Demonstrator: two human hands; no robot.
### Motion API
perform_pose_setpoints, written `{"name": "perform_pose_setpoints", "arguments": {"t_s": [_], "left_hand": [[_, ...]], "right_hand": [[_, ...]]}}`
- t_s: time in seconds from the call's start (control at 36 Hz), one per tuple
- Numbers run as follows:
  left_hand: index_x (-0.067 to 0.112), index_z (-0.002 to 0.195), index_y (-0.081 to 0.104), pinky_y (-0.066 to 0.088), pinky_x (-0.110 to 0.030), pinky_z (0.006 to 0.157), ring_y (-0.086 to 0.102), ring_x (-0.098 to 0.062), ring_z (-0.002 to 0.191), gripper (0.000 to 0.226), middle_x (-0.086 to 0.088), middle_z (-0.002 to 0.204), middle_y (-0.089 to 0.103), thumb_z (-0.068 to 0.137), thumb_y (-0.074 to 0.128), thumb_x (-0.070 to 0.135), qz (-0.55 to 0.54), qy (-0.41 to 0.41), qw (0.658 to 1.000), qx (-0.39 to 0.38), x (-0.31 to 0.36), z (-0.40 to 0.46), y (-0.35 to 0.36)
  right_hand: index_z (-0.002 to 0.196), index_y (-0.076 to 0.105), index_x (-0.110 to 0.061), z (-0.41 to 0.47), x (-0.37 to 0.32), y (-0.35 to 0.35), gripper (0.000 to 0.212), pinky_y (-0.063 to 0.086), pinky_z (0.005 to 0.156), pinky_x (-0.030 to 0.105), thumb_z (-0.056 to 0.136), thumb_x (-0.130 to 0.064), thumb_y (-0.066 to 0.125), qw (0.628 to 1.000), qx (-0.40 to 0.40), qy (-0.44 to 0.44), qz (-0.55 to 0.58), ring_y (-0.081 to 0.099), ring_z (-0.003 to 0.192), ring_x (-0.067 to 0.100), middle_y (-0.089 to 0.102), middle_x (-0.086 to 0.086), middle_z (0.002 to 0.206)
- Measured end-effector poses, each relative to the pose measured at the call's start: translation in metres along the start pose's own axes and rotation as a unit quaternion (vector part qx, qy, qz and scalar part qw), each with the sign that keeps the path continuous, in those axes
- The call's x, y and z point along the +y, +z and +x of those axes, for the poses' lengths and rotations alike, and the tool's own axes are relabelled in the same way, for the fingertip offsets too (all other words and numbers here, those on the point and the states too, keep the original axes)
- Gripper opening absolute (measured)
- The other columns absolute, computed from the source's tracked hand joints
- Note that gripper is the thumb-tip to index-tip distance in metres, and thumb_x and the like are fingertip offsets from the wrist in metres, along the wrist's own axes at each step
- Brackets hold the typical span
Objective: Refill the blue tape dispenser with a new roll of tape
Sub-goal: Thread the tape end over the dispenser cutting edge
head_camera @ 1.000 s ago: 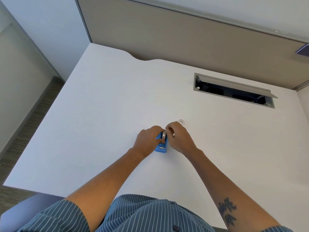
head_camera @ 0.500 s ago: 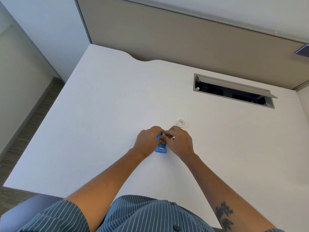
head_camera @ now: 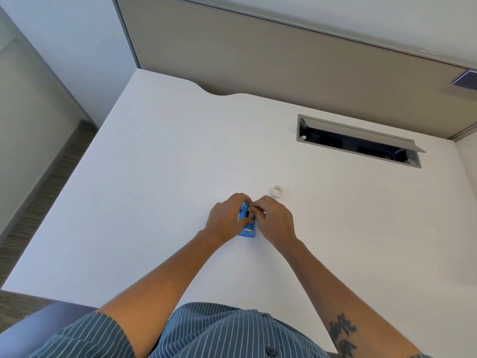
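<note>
The blue tape dispenser lies on the white table, just in front of the person, its cutter end nearest; the left hand wraps its left side, fingers clamped on the body, probably to keep it from sliding; the right hand comes in from the right, fingers pinched together over the dispenser's open top, apparently seating the new tape roll, though the roll is mostly hidden; a small white ring, likely the spent core, lies just beyond, apart from both hands.
</note>
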State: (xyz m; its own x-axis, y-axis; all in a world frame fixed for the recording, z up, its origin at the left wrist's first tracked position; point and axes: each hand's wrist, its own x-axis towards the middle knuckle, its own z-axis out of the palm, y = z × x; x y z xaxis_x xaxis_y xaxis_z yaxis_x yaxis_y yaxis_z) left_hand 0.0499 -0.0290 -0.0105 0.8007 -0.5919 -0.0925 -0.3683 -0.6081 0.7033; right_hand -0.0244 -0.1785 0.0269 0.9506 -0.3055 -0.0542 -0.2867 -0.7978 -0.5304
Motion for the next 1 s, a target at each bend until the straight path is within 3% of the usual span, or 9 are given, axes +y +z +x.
{"name": "perform_pose_setpoints", "arguments": {"t_s": [0.25, 0.44, 0.56, 0.75, 0.89, 1.0], "left_hand": [[0.037, 0.131, 0.058, 0.054, -0.026, 0.086, 0.060, -0.003, 0.093, 0.045, 0.017, 0.125, 0.059, 0.089, 0.074, 0.041, -0.054, 0.030, 0.998, -0.028, -0.007, 0.001, -0.002], [0.037, 0.122, 0.062, 0.056, -0.030, 0.086, 0.063, -0.006, 0.095, 0.036, 0.018, 0.120, 0.060, 0.089, 0.075, 0.037, -0.048, 0.033, 0.997, -0.042, -0.009, 0.003, -0.005], [0.046, 0.117, 0.059, 0.051, -0.022, 0.080, 0.064, -0.002, 0.094, 0.038, 0.024, 0.120, 0.060, 0.084, 0.076, 0.040, -0.044, 0.025, 0.998, -0.042, -0.008, 0.002, -0.010], [0.047, 0.116, 0.057, 0.040, -0.011, 0.071, 0.063, 0.002, 0.089, 0.040, 0.026, 0.119, 0.062, 0.081, 0.076, 0.047, -0.020, 0.023, 0.999, -0.028, -0.004, 0.000, -0.011], [0.049, 0.115, 0.056, 0.045, -0.016, 0.074, 0.062, 0.003, 0.088, 0.039, 0.027, 0.118, 0.062, 0.081, 0.076, 0.052, -0.019, 0.019, 0.999, -0.026, -0.004, 0.000, -0.010], [0.046, 0.117, 0.057, 0.052, -0.024, 0.080, 0.062, 0.001, 0.091, 0.041, 0.025, 0.120, 0.062, 0.082, 0.077, 0.047, -0.025, 0.025, 0.999, -0.035, -0.007, 0.001, -0.010]], "right_hand": [[0.094, 0.074, -0.018, -0.004, 0.000, -0.001, 0.012, 0.044, 0.065, 0.025, 0.099, -0.015, 0.064, 1.000, 0.003, 0.017, 0.017, 0.059, 0.075, 0.013, 0.070, -0.006, 0.088], [0.091, 0.072, -0.017, -0.009, -0.001, 0.000, 0.013, 0.046, 0.064, 0.029, 0.101, -0.019, 0.064, 1.000, 0.002, 0.006, 0.007, 0.058, 0.073, 0.014, 0.065, -0.005, 0.083], [0.089, 0.072, -0.017, -0.014, 0.001, 0.000, 0.013, 0.047, 0.063, 0.028, 0.100, -0.018, 0.065, 1.000, 0.002, 0.000, 0.006, 0.057, 0.072, 0.014, 0.064, -0.006, 0.082], [0.087, 0.072, -0.020, -0.023, 0.003, 0.001, 0.014, 0.036, 0.058, 0.018, 0.098, -0.015, 0.066, 1.000, 0.026, -0.006, -0.004, 0.050, 0.067, 0.009, 0.060, -0.009, 0.078], [0.086, 0.071, -0.017, -0.028, 0.002, 0.002, 0.013, 0.048, 0.057, 0.031, 0.098, -0.016, 0.068, 0.998, 0.058, -0.019, -0.005, 0.056, 0.067, 0.015, 0.063, -0.006, 0.079], [0.085, 0.072, -0.017, -0.032, -0.001, 0.002, 0.012, 0.049, 0.055, 0.033, 0.097, -0.015, 0.070, 0.997, 0.079, -0.022, -0.001, 0.057, 0.066, 0.016, 0.064, -0.006, 0.079]]}}
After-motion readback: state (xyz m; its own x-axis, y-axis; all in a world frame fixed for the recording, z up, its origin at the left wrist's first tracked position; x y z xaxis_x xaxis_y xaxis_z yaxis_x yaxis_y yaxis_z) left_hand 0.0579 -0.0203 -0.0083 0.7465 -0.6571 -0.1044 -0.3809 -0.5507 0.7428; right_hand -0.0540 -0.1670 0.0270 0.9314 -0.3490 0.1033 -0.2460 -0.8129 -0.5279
